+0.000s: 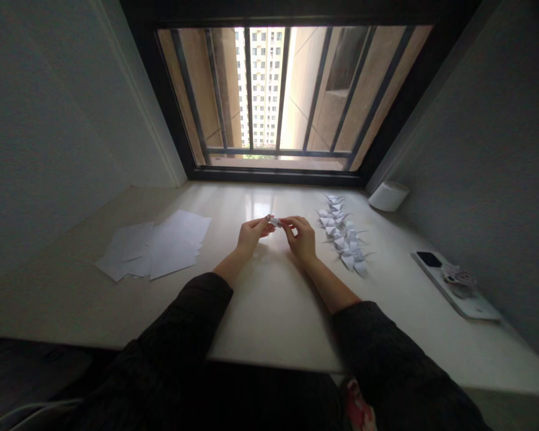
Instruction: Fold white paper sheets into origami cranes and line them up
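Observation:
My left hand (253, 232) and my right hand (302, 236) meet above the middle of the pale tabletop (269, 299). Both pinch a small folded piece of white paper (275, 222) between their fingertips. Both sleeves are dark. To the right of my right hand lies a row of several folded white paper cranes (344, 234). To the left of my left hand lies a loose stack of flat white paper sheets (155, 243).
A barred window (273, 96) fills the far wall beyond the table. A white cylindrical object (388, 196) lies at the back right. A phone in a pale case (456, 282) rests at the right, with crumpled paper on it. White walls close both sides.

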{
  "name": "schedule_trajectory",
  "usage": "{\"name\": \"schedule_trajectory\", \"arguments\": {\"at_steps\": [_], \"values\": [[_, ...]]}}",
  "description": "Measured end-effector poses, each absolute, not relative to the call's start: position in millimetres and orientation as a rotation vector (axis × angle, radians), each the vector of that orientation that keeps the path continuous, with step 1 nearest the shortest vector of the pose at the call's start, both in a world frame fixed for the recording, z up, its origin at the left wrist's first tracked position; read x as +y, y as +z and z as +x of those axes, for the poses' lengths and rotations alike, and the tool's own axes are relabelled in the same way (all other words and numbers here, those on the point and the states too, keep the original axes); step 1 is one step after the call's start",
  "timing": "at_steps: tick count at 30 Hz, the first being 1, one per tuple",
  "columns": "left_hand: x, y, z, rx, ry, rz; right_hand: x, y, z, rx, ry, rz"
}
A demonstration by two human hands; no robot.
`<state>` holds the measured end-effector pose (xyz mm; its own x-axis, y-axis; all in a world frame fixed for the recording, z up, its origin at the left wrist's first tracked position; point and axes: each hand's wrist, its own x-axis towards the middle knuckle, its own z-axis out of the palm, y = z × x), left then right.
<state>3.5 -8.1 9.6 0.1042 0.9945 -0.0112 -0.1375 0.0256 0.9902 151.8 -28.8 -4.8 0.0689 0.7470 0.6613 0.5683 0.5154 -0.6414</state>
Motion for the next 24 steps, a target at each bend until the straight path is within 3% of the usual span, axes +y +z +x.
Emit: {"name": "schedule_trajectory", "arguments": {"at_steps": [6,15,24], "values": [[-7,5,2,1.119,1.254,1.44,-32,-6,153,-1.711,0.122,-1.195],[-16,12,2,1.159,1.47,1.88,-19,-9,148,-1.178,0.939,-0.926],[-20,16,-1,1.109,1.529,1.991,-15,-14,152,-1.14,1.243,-0.85]]}}
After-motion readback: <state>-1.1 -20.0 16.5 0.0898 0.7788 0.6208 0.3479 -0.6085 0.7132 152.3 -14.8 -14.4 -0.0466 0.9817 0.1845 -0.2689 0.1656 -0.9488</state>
